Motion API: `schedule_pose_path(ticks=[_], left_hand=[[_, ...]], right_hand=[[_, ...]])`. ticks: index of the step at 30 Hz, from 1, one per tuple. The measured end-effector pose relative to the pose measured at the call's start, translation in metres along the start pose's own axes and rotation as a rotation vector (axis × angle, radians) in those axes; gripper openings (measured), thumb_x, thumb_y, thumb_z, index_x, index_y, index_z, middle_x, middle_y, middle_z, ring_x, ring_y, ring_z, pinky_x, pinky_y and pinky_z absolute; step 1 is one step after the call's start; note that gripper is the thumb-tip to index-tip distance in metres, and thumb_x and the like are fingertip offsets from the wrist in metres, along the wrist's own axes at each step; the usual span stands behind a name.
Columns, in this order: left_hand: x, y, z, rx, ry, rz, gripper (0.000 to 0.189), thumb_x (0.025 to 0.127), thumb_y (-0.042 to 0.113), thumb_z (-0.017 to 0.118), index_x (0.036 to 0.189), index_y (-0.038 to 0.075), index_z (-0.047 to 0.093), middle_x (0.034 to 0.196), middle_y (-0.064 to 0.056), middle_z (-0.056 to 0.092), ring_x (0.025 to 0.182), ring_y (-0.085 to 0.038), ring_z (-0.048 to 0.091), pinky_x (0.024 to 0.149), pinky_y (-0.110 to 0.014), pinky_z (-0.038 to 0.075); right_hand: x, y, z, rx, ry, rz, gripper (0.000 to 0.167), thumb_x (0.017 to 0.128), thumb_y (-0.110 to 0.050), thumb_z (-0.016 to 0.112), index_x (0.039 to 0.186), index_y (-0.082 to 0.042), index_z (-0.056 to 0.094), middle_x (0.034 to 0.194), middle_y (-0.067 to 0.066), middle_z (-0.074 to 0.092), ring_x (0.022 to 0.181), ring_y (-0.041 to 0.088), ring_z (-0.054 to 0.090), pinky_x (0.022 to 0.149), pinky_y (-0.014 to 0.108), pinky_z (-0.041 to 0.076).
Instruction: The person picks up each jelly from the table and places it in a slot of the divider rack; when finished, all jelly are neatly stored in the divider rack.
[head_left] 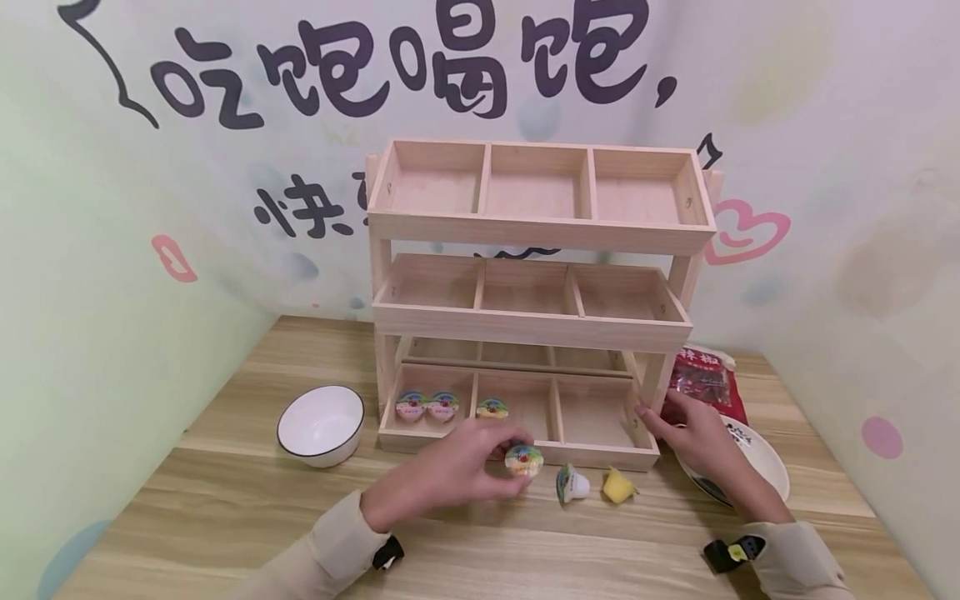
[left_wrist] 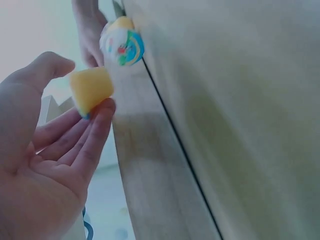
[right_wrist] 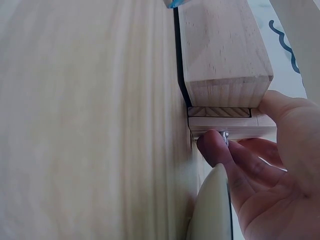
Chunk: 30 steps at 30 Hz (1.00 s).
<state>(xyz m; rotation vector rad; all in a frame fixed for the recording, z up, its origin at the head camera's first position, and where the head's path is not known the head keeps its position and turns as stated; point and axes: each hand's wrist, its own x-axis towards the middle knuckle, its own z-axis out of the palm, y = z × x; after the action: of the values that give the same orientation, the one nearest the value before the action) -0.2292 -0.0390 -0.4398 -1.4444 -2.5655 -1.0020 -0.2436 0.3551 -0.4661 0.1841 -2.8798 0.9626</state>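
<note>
A wooden table (head_left: 225, 500) carries a three-tier wooden rack (head_left: 528, 321). The right hand (head_left: 693, 433) rests against its lower right corner, fingers (right_wrist: 220, 150) loosely extended. The left hand (head_left: 457, 467) pinches a jelly cup (head_left: 523, 460) before the rack's bottom tray.

We get head view from above, facing forward-down at the wooden rack (head_left: 525, 308) on the table (head_left: 225, 500). Left wrist cam sits close, looking along the tabletop past the jelly cup (left_wrist: 90, 89). Right wrist cam hugs the rack's corner (right_wrist: 225, 65); all share the table
</note>
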Motion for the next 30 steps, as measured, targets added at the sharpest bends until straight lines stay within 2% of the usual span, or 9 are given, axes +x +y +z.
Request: schedule_pose_path(ticks=[4, 8, 13, 16, 19, 21, 24, 26, 30], left_hand=[[0.013, -0.002, -0.006, -0.038, 0.058, -0.023, 0.037, 0.093, 0.021, 0.084, 0.125, 0.009, 0.074, 0.111, 0.0, 0.078, 0.094, -0.003, 0.069, 0.083, -0.02, 0.062], [0.025, -0.004, -0.01, -0.078, 0.068, -0.054, 0.037, 0.094, 0.02, 0.083, 0.127, 0.007, 0.073, 0.112, -0.002, 0.079, 0.095, -0.007, 0.072, 0.084, -0.024, 0.063], [0.039, -0.014, -0.01, -0.056, 0.084, -0.053, 0.034, 0.093, 0.021, 0.084, 0.122, 0.006, 0.075, 0.109, -0.003, 0.08, 0.094, -0.009, 0.073, 0.083, -0.021, 0.062], [0.045, -0.021, -0.009, -0.033, 0.082, -0.051, 0.034, 0.092, 0.021, 0.084, 0.121, 0.005, 0.075, 0.11, -0.005, 0.08, 0.095, -0.01, 0.074, 0.086, -0.028, 0.065], [0.049, -0.026, -0.008, -0.009, 0.064, -0.075, 0.037, 0.093, 0.024, 0.085, 0.124, 0.006, 0.076, 0.115, -0.005, 0.081, 0.099, -0.01, 0.073, 0.089, -0.035, 0.065], [0.05, -0.03, -0.008, 0.017, 0.047, -0.093, 0.039, 0.094, 0.027, 0.084, 0.128, 0.008, 0.076, 0.117, -0.003, 0.081, 0.099, -0.009, 0.072, 0.088, -0.034, 0.064], [0.05, -0.035, -0.007, 0.049, 0.017, -0.121, 0.042, 0.096, 0.03, 0.084, 0.132, 0.011, 0.076, 0.116, 0.0, 0.081, 0.091, -0.007, 0.07, 0.08, -0.026, 0.06], [0.05, -0.038, -0.006, 0.061, -0.006, -0.135, 0.043, 0.097, 0.031, 0.083, 0.134, 0.011, 0.075, 0.114, 0.001, 0.081, 0.079, -0.005, 0.065, 0.069, -0.021, 0.053], [0.05, -0.043, -0.005, 0.068, -0.041, -0.151, 0.044, 0.099, 0.033, 0.082, 0.136, 0.011, 0.074, 0.107, 0.001, 0.079, 0.062, -0.002, 0.05, 0.058, -0.019, 0.041]], right_hand=[[0.0, 0.0, 0.0, 0.002, -0.001, 0.0, 0.066, 0.106, -0.048, 0.068, 0.149, 0.001, 0.059, 0.128, 0.025, 0.076, 0.11, 0.037, 0.076, 0.091, 0.055, 0.064], [0.0, 0.001, -0.001, 0.002, -0.003, -0.001, 0.066, 0.106, -0.048, 0.068, 0.149, 0.001, 0.059, 0.128, 0.025, 0.076, 0.111, 0.037, 0.076, 0.091, 0.055, 0.064], [0.0, 0.001, -0.001, 0.006, -0.002, -0.01, 0.065, 0.106, -0.047, 0.069, 0.149, 0.001, 0.059, 0.128, 0.025, 0.076, 0.11, 0.037, 0.076, 0.09, 0.055, 0.065], [0.0, 0.001, -0.001, 0.009, -0.004, -0.011, 0.064, 0.106, -0.046, 0.069, 0.149, 0.0, 0.059, 0.128, 0.025, 0.076, 0.11, 0.036, 0.076, 0.09, 0.054, 0.065], [0.0, 0.001, 0.0, 0.009, -0.007, -0.01, 0.064, 0.106, -0.046, 0.069, 0.15, 0.0, 0.059, 0.129, 0.024, 0.076, 0.11, 0.035, 0.076, 0.09, 0.054, 0.065], [0.001, 0.001, 0.001, 0.007, -0.006, -0.011, 0.064, 0.106, -0.045, 0.069, 0.15, 0.0, 0.058, 0.129, 0.025, 0.075, 0.11, 0.036, 0.076, 0.091, 0.055, 0.065], [0.001, 0.002, 0.002, -0.005, -0.001, -0.012, 0.064, 0.106, -0.046, 0.068, 0.15, 0.0, 0.058, 0.13, 0.025, 0.075, 0.112, 0.038, 0.076, 0.093, 0.057, 0.064], [0.001, 0.002, 0.001, -0.014, 0.001, -0.011, 0.065, 0.107, -0.047, 0.068, 0.151, 0.0, 0.058, 0.131, 0.026, 0.074, 0.113, 0.04, 0.076, 0.094, 0.058, 0.063], [0.0, 0.002, 0.0, -0.022, 0.003, -0.008, 0.066, 0.107, -0.048, 0.067, 0.152, 0.0, 0.057, 0.133, 0.027, 0.074, 0.116, 0.042, 0.075, 0.095, 0.06, 0.062]])
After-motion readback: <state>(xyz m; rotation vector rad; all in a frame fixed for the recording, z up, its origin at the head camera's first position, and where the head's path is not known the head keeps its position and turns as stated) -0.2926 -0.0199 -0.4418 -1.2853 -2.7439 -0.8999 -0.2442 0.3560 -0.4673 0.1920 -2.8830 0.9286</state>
